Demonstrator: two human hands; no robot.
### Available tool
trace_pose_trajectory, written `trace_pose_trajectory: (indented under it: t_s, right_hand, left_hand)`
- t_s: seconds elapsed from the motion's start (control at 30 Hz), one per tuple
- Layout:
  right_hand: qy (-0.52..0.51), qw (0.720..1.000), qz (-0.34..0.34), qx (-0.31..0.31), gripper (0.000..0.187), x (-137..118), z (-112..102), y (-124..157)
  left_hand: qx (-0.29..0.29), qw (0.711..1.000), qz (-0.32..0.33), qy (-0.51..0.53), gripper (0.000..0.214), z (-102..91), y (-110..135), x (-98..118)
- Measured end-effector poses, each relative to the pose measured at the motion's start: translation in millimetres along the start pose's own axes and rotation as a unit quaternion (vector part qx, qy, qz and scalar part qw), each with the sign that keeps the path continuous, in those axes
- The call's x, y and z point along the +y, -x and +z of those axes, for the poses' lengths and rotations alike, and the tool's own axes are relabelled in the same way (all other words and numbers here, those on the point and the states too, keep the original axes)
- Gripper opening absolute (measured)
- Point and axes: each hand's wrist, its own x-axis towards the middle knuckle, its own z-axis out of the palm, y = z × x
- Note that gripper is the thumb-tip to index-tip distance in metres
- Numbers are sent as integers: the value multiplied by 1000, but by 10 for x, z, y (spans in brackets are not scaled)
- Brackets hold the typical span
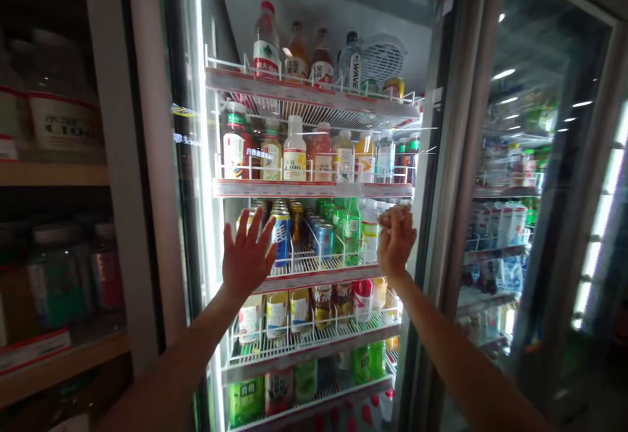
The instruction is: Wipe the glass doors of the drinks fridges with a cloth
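- While your left hand (248,258) spreads its fingers wide, empty, it hovers before the blue can (281,239) on the wire shelf (314,277).
- Your right hand (395,242) curls by the white bottle (369,232); its grip is unclear.

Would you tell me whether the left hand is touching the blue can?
Cannot tell: the head view shows the spread left hand edging the blue can, but nothing shows how far apart they are in depth.

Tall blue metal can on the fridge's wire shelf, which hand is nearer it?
Left. The left hand spreads open just beside the tall blue can; the right hand sits beyond the green bottles.
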Motion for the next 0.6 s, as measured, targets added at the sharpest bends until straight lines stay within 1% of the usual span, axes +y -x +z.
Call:
trace_pose_trajectory:
  t_s: [0.07,0.1,0.13,0.17,0.2,0.23,0.3,0.33,0.37,0.4,0.47,0.53,0.6]
  right_hand:
    - [-23,994,-95,-41,45,-228,-11,93]
    - [-33,988,-138,-59,44,-292,-25,129]
    - [-39,982,-169,-75,43,-308,-42,145]
    - [-38,978,-184,-86,42,-270,-60,135]
    - [-32,979,-183,-88,41,-187,-75,96]
    - [-21,984,-161,-77,41,-72,-83,30]
    - [-2,997,-72,-23,43,167,-74,-151]
    - [2,1000,-24,9,45,249,-57,-242]
    - [1,999,12,35,46,283,-35,-317]
    - [-3,998,28,48,47,263,-12,-364]
    - [-15,999,6,41,46,83,27,-356]
    - [-32,998,-62,5,43,-173,45,-243]
    - [-51,987,-146,-36,42,-332,42,-126]
  left_hand:
    - [3,1000,2,0,71,6,10,-2]
    - [4,1000,1,0,71,7,10,-3]
    - [5,1000,0,2,70,8,10,-4]
    - [5,1000,-1,4,70,8,8,-5]
    - [6,1000,-2,7,69,9,8,-5]
    - [7,1000,-3,9,69,9,8,-3]
    - [10,1000,-5,10,68,10,9,1]
    - [11,1000,-4,9,69,12,9,3]
    - [13,1000,-4,7,69,13,9,5]
    - [15,1000,-4,5,69,15,8,6]
    - [15,1000,-5,2,69,15,6,7]
    - [13,1000,-5,2,68,12,2,6]
    - [12,1000,-7,4,67,5,0,5]
